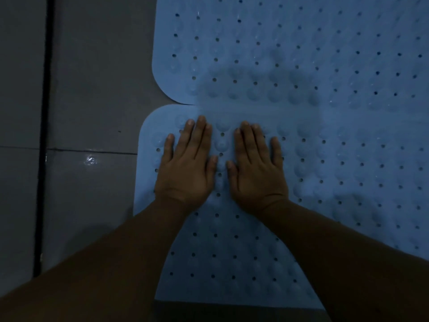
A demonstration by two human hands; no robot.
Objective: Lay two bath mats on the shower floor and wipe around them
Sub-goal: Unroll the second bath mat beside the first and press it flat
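Two light-blue rubber bath mats with rows of small holes and raised bumps lie flat on the grey tiled floor. The far mat fills the upper right. The near mat lies below it, and their edges meet along a seam just beyond my fingertips. My left hand and my right hand rest palm-down side by side on the near mat close to its rounded upper-left corner, fingers spread, holding nothing.
Grey floor tiles lie to the left of the mats, with a wet glint on one tile. A dark vertical groove runs down the far left. The light is dim.
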